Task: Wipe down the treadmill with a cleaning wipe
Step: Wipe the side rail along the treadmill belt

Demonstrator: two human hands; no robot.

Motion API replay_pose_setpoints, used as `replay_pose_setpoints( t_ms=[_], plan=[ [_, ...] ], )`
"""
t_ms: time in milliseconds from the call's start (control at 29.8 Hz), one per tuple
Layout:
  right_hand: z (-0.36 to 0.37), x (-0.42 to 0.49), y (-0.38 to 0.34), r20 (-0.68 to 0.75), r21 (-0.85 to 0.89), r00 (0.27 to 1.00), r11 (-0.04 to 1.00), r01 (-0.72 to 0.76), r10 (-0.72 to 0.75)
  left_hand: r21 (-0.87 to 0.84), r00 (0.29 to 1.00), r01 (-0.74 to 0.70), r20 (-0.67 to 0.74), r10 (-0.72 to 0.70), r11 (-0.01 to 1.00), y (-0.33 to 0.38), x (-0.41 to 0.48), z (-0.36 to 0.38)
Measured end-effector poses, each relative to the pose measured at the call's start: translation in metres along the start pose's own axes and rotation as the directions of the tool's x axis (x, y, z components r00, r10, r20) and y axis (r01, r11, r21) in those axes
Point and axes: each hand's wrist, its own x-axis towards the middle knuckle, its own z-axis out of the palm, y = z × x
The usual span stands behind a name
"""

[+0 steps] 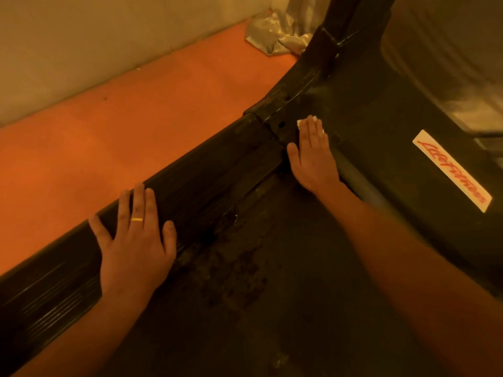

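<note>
Wiping at the front corner of the treadmill (386, 148), centre of the frame. Your right hand (313, 156) lies flat, fingers straight and close together, and presses the cleaning wipe (299, 123) against the dark cover where the side rail (217, 170) meets the upright post (336, 36). Only small white edges of the wipe show past your fingertips. Your left hand (133, 235), at lower left, rests palm-down on the ribbed rail with its fingers spread wide. It holds nothing and wears a ring (137, 219).

Progress appears early to middling. The walking belt (258, 281), at lower centre, carries dark blotches, and a pale dusty smear lies on the cover just above the wipe. The belt, the rest of the cover and the post therefore probably remain to be wiped. Whether the rail is already clean cannot be told in this dim light.

Surroundings: a white label (451, 170) with red script sits on the cover at right. A crumpled silvery sheet (275, 31) lies on the orange floor (136, 118) at top centre, beside the post base. A pale wall (81, 36) fills the upper left. The seams and step at the rail joint may catch the wipe, and your braced left hand covers part of the rail.
</note>
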Motion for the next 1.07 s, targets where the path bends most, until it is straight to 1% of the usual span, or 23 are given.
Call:
replay_pose_setpoints(
  t_ms=[67, 168, 201, 235, 302, 369, 470, 503, 537, 604, 638, 671, 705, 738, 772, 806, 839, 873, 940, 973, 1041, 1074],
  plan=[
    [-0.010, 0.026, 0.008, 0.032, -0.040, 0.996, 0.996, -0.079, 0.080, 0.005, 1.000, 0.004, -0.002, -0.004, 1.000, -0.001, 0.000, 0.001],
    [-0.021, 0.065, -0.001, 0.042, 0.022, 0.968, 0.968, -0.249, 0.248, 0.002, 1.000, 0.012, -0.010, -0.012, 1.000, 0.000, 0.000, 0.001],
    [-0.019, 0.071, -0.010, 0.035, 0.037, 0.962, 0.962, -0.271, 0.269, 0.001, 1.000, 0.012, -0.003, -0.012, 1.000, 0.000, 0.001, 0.001],
    [-0.015, 0.070, -0.021, 0.035, 0.030, 0.967, 0.967, -0.252, 0.251, 0.003, 1.000, 0.009, 0.003, -0.009, 1.000, 0.000, 0.001, 0.001],
    [-0.006, 0.057, -0.040, 0.061, 0.023, 0.990, 0.992, -0.125, 0.123, 0.002, 1.000, 0.009, 0.002, -0.009, 1.000, 0.001, 0.000, 0.001],
    [-0.003, 0.036, -0.047, 0.104, 0.026, 0.994, 0.999, 0.020, -0.022, 0.007, 1.000, 0.007, -0.005, -0.007, 1.000, 0.000, 0.000, 0.001],
    [-0.008, 0.021, -0.034, 0.204, -0.034, 0.955, 0.973, 0.227, -0.215, -0.001, 1.000, 0.007, -0.002, -0.007, 1.000, 0.000, 0.000, 0.002],
    [-0.011, 0.025, -0.030, 0.241, -0.067, 0.935, 0.956, 0.285, -0.262, 0.005, 1.000, 0.006, -0.003, -0.006, 1.000, 0.000, 0.001, 0.002],
    [-0.015, 0.036, -0.026, 0.261, -0.098, 0.924, 0.945, 0.313, -0.279, 0.009, 1.000, 0.004, -0.004, -0.004, 1.000, -0.001, 0.001, 0.002],
    [-0.028, 0.065, -0.013, 0.265, -0.167, 0.939, 0.949, 0.266, -0.217, 0.007, 1.000, -0.001, -0.003, 0.001, 1.000, 0.001, 0.001, 0.003],
    [-0.034, 0.082, -0.009, 0.239, -0.223, 0.955, 0.947, 0.230, -0.175, 0.008, 1.000, -0.002, -0.012, 0.002, 1.000, -0.002, 0.001, 0.003],
    [-0.042, 0.095, -0.003, 0.194, -0.291, 0.974, 0.941, 0.170, -0.116, 0.009, 1.000, -0.002, -0.017, 0.002, 1.000, -0.001, 0.001, 0.004],
    [-0.045, 0.104, -0.004, 0.130, -0.319, 0.990, 0.943, 0.096, -0.057, 0.007, 1.000, -0.002, -0.015, 0.002, 1.000, -0.001, 0.001, 0.004],
    [-0.042, 0.108, -0.012, 0.077, -0.289, 0.997, 0.957, 0.005, 0.018, 0.007, 1.000, -0.003, -0.009, 0.003, 1.000, -0.001, 0.002, 0.004],
    [-0.035, 0.105, -0.029, 0.037, -0.213, 0.994, 0.973, -0.088, 0.098, 0.004, 1.000, 0.000, -0.008, 0.000, 1.000, 0.001, 0.002, 0.004],
    [-0.025, 0.101, -0.054, 0.018, -0.113, 0.988, 0.983, -0.147, 0.150, 0.007, 1.000, 0.009, -0.009, -0.009, 1.000, 0.000, 0.002, 0.002],
    [-0.012, 0.093, -0.078, 0.020, -0.029, 0.987, 0.986, -0.162, 0.162, 0.011, 1.000, 0.010, -0.002, -0.010, 1.000, 0.000, 0.001, 0.002],
    [-0.003, 0.084, -0.094, 0.029, 0.021, 0.991, 0.992, -0.128, 0.127, 0.015, 1.000, 0.007, 0.009, -0.007, 1.000, 0.000, 0.001, 0.002],
    [0.004, 0.062, -0.101, 0.114, 0.029, 0.993, 0.999, 0.032, -0.035, 0.015, 1.000, 0.003, 0.000, -0.003, 1.000, 0.000, 0.000, 0.003],
    [0.001, 0.056, -0.092, 0.170, 0.016, 0.976, 0.991, 0.135, -0.136, 0.019, 1.000, 0.001, 0.002, -0.001, 1.000, 0.000, 0.000, 0.002],
    [-0.010, 0.060, -0.062, 0.236, -0.057, 0.919, 0.940, 0.337, -0.315, 0.014, 1.000, 0.002, 0.009, -0.002, 1.000, 0.001, 0.000, 0.002],
    [-0.014, 0.070, -0.049, 0.240, -0.100, 0.912, 0.926, 0.364, -0.332, 0.015, 1.000, 0.002, 0.008, -0.002, 1.000, 0.000, 0.001, 0.002]
  ],
)
